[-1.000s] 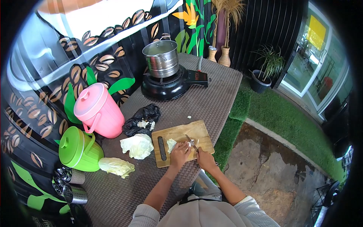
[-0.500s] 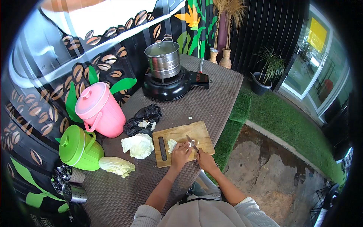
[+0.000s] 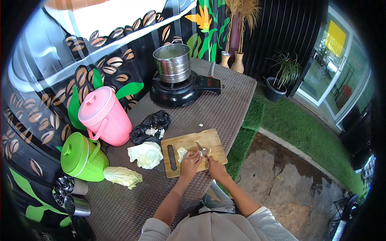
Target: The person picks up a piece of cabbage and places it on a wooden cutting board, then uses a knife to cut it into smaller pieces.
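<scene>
1. Pressed flat at the cutting board's (image 3: 192,140) near edge by the curled left hand (image 3: 190,161): a cabbage piece (image 3: 183,153).
2. Clenched in the right hand (image 3: 215,168), over the board: a knife (image 3: 200,148).
3. Likely light, crisp, slippery; best pinned by the thick rib.

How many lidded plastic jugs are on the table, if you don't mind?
2: the pink jug stands beside the black bag, and the green jug stands nearer, by the cabbage leaf.
</scene>
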`<action>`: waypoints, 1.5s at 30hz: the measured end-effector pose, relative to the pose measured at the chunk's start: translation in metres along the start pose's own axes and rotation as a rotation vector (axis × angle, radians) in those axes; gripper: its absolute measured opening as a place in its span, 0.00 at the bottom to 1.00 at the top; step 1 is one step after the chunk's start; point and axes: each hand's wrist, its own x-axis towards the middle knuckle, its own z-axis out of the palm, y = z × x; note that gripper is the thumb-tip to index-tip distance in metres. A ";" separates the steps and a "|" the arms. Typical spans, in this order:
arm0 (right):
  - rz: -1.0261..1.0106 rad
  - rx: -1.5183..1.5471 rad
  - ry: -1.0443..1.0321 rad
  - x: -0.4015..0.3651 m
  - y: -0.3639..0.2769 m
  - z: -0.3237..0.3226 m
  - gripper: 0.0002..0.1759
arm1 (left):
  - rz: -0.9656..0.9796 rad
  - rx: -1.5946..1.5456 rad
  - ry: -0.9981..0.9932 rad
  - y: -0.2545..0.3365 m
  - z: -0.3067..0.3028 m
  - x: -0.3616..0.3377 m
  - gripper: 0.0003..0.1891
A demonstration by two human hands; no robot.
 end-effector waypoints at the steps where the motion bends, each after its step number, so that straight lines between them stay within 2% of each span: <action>1: -0.020 0.027 -0.019 0.002 0.003 -0.006 0.14 | 0.002 -0.002 -0.003 0.001 0.000 0.000 0.10; 5: -0.105 0.081 -0.006 0.000 0.006 -0.016 0.14 | 0.029 0.048 -0.001 0.006 -0.004 0.001 0.10; 8: -0.003 0.042 0.013 -0.011 -0.008 -0.004 0.13 | 0.029 0.037 -0.006 0.004 -0.004 0.001 0.10; 10: 0.066 -0.072 0.133 -0.014 -0.014 0.013 0.13 | 0.008 0.021 -0.023 0.004 -0.004 -0.001 0.10; 15: 0.078 -0.006 0.020 0.001 -0.007 0.001 0.14 | 0.042 0.044 -0.020 0.001 -0.002 -0.002 0.10; 18: -0.038 0.032 0.009 0.007 0.000 -0.010 0.14 | -0.026 0.015 -0.044 0.004 -0.003 -0.002 0.10; 21: -0.017 0.009 -0.019 -0.001 -0.005 -0.005 0.14 | -0.034 0.020 -0.031 0.004 -0.003 -0.001 0.10; 23: 0.057 -0.011 0.065 -0.012 -0.012 0.007 0.13 | -0.021 0.000 -0.013 0.003 -0.003 0.000 0.10; 27: 0.103 -0.111 0.075 -0.005 -0.017 0.020 0.13 | -0.005 -0.022 -0.016 0.002 -0.004 0.000 0.10; 30: 0.028 -0.035 0.053 0.008 -0.009 0.001 0.13 | -0.088 -0.068 -0.041 0.008 -0.007 0.001 0.10; 34: -0.021 0.066 -0.009 0.004 -0.010 -0.017 0.14 | -0.107 -0.107 -0.018 0.003 -0.004 0.001 0.10; 40: 0.139 0.057 0.071 -0.005 -0.013 0.023 0.15 | -0.041 -0.067 -0.001 0.003 -0.005 0.001 0.10; 43: 0.062 0.056 0.097 -0.001 -0.012 0.015 0.15 | -0.063 -0.079 -0.010 0.005 -0.006 0.002 0.10; 45: 0.002 0.072 0.027 0.007 -0.009 -0.005 0.14 | -0.132 -0.126 -0.028 0.007 -0.006 0.002 0.10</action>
